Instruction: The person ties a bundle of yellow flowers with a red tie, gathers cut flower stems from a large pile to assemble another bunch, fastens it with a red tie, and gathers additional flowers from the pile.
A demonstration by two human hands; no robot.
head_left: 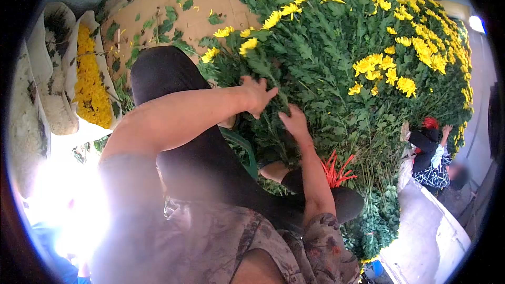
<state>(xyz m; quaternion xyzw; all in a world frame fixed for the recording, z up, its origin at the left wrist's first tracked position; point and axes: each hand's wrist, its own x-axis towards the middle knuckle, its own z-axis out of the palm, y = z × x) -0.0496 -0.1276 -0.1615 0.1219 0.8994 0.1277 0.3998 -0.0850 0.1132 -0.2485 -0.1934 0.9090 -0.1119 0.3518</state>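
Note:
My left hand (pixel 256 95) reaches in over my knee with its fingers spread, beside the leaves of a yellow chrysanthemum (pixel 248 47). The leafy stem of that flower slants down to my right hand (pixel 295 121), whose thumb and fingers close around it. Dense leaves hide part of the grip. Both hands are near each other at the edge of a large heap of yellow chrysanthemums (pixel 326 47). A bunch of red ties (pixel 336 170) lies at my right knee, beside the stems.
Brown cardboard (pixel 150 8) at upper left carries loose leaves and petals. White containers stand at far left, one holding yellow petals (pixel 90 84). Another person (pixel 435 172) sits at right beyond the heap, near a white sheet (pixel 421 231). Tied leafy bundles (pixel 373 221) lie at lower right.

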